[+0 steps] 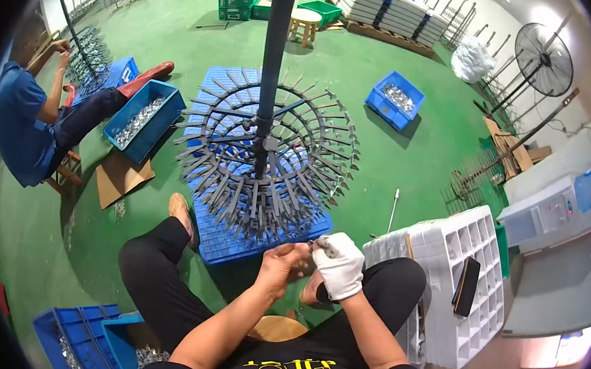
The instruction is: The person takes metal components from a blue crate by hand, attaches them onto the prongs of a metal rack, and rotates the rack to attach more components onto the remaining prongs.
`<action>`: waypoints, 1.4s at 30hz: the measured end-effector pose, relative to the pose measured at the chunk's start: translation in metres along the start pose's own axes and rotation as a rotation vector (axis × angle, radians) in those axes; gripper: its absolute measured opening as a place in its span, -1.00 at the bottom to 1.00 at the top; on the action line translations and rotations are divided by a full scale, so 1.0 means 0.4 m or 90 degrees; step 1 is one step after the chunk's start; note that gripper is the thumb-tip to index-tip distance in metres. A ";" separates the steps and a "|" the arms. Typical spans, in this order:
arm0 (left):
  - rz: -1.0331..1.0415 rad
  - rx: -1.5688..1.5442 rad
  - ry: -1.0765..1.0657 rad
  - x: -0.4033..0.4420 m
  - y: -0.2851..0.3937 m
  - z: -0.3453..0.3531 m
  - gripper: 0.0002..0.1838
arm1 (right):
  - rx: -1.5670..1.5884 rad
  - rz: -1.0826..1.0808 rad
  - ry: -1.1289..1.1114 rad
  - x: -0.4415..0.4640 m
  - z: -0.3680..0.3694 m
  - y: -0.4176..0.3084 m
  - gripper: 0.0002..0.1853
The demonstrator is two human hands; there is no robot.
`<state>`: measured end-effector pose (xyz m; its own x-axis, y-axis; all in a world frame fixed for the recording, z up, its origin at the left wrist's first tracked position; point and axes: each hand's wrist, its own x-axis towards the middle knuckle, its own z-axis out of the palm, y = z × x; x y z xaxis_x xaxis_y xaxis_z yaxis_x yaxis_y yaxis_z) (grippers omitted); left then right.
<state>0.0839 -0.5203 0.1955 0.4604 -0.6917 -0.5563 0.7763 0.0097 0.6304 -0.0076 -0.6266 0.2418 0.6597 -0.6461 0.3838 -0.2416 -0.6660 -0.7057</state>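
My left hand (282,265), bare, is closed with its fingertips pinched close to the right one. A white knitted glove covers my right hand (339,264), whose fingers are closed on a small dark metal piece (312,246), mostly hidden. What the left fingers hold, if anything, is too small to make out. Just beyond both hands stands a round metal rack (263,175) with rings of prongs around an upright pole (275,51). Small parts hang on the prongs along its right side. Under the rack lies a blue plastic pallet (225,245).
Stacked white compartment trays (465,336) with a phone (466,287) stand close on my right. Blue bins of metal parts sit ahead (394,101), at left (146,121) and behind-left (78,337). A seated person (26,118) works at another rack. A fan (543,60) stands at right.
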 end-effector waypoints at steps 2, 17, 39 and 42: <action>0.041 0.082 0.035 -0.011 -0.001 0.017 -0.71 | 0.004 0.025 -0.025 0.000 0.004 -0.002 -0.87; 0.044 -0.125 0.191 0.078 0.025 0.017 -0.71 | -0.204 0.064 -0.107 0.020 0.048 0.034 -0.85; 0.169 -0.151 0.247 0.118 0.005 0.027 -0.66 | -0.219 -0.116 0.038 0.019 0.115 0.072 -0.87; 0.166 -0.142 0.234 0.123 0.002 0.021 -0.65 | -0.236 -0.114 0.038 0.022 0.112 0.061 -0.87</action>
<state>0.1036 -0.5606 0.1731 0.7418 -0.3460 -0.5745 0.6694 0.3308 0.6652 0.0243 -0.6318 0.2014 0.6746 -0.5208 0.5232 -0.3735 -0.8521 -0.3666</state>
